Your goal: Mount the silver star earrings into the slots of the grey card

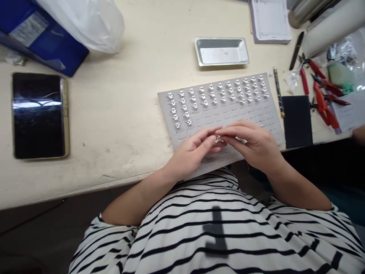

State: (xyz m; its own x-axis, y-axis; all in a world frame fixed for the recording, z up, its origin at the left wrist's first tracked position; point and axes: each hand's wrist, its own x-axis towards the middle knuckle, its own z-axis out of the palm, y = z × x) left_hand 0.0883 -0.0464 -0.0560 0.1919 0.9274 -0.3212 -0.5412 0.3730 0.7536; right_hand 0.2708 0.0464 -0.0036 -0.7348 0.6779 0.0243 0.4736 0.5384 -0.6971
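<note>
Silvery metal piece (219, 139) pinched btwn fingertips of L hand (191, 153) & R hand (258, 146), just over grey slotted card (218, 118) on tabletop (114, 114). Step now looks like fine two-handed fingering of one pc; next move prob. needs a light, steady pinch. Looks small, shiny, knobbly; exact shape unclear. Similar pcs (211, 88) line card's far rows.

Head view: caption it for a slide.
Left hand and right hand hold a small silvery ornament over a slotted grey board partly filled with similar pieces.
</note>
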